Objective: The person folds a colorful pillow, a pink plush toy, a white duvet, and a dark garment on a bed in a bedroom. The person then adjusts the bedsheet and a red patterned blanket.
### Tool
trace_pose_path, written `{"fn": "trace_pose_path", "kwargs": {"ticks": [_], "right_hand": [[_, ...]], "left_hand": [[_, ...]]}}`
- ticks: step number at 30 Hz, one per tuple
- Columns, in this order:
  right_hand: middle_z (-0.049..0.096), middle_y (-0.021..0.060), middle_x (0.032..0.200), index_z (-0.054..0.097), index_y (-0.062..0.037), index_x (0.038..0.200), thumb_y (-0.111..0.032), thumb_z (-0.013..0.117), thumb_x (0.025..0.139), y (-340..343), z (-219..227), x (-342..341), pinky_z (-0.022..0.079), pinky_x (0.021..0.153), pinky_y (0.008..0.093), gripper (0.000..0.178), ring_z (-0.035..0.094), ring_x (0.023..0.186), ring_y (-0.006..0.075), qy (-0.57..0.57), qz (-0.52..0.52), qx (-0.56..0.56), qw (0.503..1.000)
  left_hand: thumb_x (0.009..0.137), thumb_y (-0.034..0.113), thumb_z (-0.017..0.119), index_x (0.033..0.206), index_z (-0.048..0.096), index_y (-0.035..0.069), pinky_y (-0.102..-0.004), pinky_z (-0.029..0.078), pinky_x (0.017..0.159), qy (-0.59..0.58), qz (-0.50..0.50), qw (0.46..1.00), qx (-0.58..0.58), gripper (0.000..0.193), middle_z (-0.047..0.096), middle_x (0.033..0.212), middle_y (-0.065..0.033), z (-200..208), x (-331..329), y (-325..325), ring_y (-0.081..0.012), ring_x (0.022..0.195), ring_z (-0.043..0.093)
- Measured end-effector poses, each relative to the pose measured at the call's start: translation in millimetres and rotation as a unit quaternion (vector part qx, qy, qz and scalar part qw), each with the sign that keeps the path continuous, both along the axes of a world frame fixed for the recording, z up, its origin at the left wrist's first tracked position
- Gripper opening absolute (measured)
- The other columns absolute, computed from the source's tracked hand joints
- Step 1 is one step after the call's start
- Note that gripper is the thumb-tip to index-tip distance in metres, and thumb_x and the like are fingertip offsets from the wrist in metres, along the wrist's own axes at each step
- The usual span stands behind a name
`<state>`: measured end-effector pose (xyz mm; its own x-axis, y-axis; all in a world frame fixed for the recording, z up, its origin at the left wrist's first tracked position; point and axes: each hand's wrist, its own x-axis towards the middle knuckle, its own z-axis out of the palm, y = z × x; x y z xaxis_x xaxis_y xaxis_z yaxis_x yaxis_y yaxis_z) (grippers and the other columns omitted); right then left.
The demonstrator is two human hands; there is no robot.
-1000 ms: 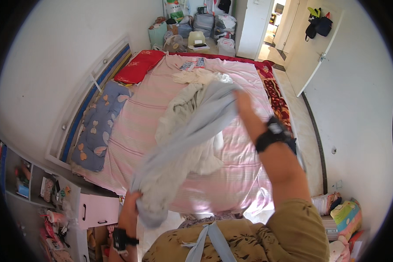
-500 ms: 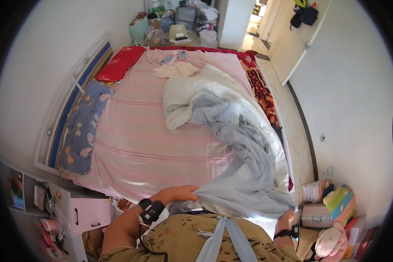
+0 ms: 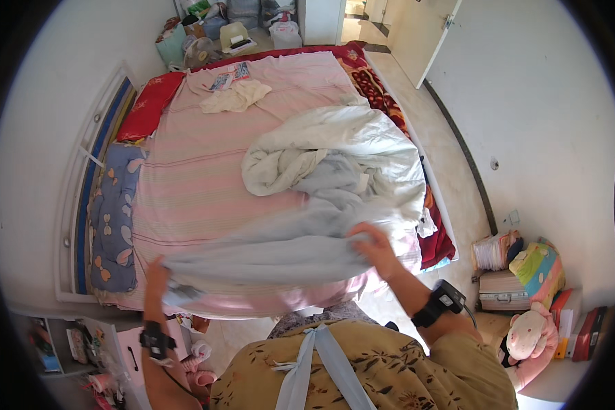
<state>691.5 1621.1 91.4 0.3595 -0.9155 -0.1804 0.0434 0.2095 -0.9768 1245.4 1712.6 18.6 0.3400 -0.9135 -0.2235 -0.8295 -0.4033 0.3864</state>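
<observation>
A quilt [image 3: 383, 143], white on one face and pale grey-blue on the other, lies bunched over the right half of the bed. Its grey-blue edge stretches across the near side of the bed between my two hands, partly smeared by motion. At the left end, my left hand [image 3: 157, 275] is closed on a corner of it, close to the blue patterned pillow [image 3: 116, 219]. My right hand [image 3: 374, 247] grips the same edge farther right. Under the quilt spreads a pink striped bed sheet [image 3: 198, 184].
A red pillow [image 3: 150, 106] lies at the far left of the bed, with a cream cloth [image 3: 236, 97] to its right. Left of me stands a pink-fronted cabinet [image 3: 126, 352]. A silver case [image 3: 502, 290] and a plush toy [image 3: 526, 335] sit at the right.
My left hand has moved left with the quilt's edge, and my right hand has come up and left. The grey-blue part is now drawn across the near bed. The view has shifted.
</observation>
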Motion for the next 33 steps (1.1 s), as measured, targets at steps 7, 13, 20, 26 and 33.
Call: {"fn": "trace_pose_path", "kwargs": {"ticks": [7, 13, 20, 26, 33], "right_hand": [[0.053, 0.0106, 0.085, 0.056, -0.0089, 0.092, -0.008, 0.053, 0.07, 14, 9, 139, 0.042, 0.07, 0.0345, 0.022, 0.053, 0.08, 0.0281, 0.008, 0.371, -0.225, 0.901], [0.048, 0.0095, 0.082, 0.057, -0.0113, 0.093, -0.009, 0.052, 0.072, 31, -31, 182, 0.041, 0.069, 0.0365, 0.022, 0.052, 0.076, 0.0271, 0.044, 0.497, -0.27, 0.824], [0.057, 0.0062, 0.097, 0.061, -0.0133, 0.098, -0.014, 0.054, 0.075, 33, -85, 166, 0.043, 0.075, 0.0317, 0.024, 0.054, 0.084, 0.0189, -0.102, 0.515, -0.09, 0.846], [0.055, 0.0084, 0.093, 0.058, -0.0091, 0.095, -0.009, 0.053, 0.074, -66, -182, 110, 0.045, 0.073, 0.0302, 0.021, 0.054, 0.084, 0.0193, 0.189, 0.13, -0.073, 0.971], [0.05, 0.011, 0.116, 0.049, -0.0141, 0.113, -0.024, 0.066, 0.066, -156, -243, 24, 0.029, 0.095, 0.0472, 0.051, 0.042, 0.112, 0.0286, 0.52, 0.173, -0.201, 0.812]], "left_hand": [[0.073, 0.004, 0.053, 0.121, 0.041, 0.001, -0.0344, 0.029, 0.098, -0.037, -0.004, 0.967, -0.253, 0.05, 0.043, 0.121, -0.0164, 41, -9, -32, -0.0265, 0.114, 0.04], [0.072, 0.021, 0.066, 0.118, 0.044, -0.001, -0.0315, 0.043, 0.082, 0.353, -0.083, 0.928, 0.083, 0.056, 0.054, 0.11, -0.0157, -22, -192, -46, -0.024, 0.096, 0.053], [0.062, 0.003, 0.048, 0.112, 0.051, -0.002, -0.0289, 0.045, 0.076, 0.363, 0.007, 0.916, 0.172, 0.05, 0.059, 0.096, -0.0094, -28, -167, -12, -0.0178, 0.086, 0.056], [0.068, 0.006, 0.043, 0.118, 0.046, 0.001, -0.0323, 0.045, 0.083, 0.493, 0.22, 0.8, -0.262, 0.05, 0.054, 0.109, -0.0114, 98, -136, 53, -0.02, 0.096, 0.055], [0.089, 0.03, 0.041, 0.13, 0.031, 0.003, -0.0319, 0.028, 0.098, 0.119, 0.359, 0.81, -0.449, 0.05, 0.035, 0.13, -0.0116, 210, -145, 113, -0.0212, 0.118, 0.037]]}}
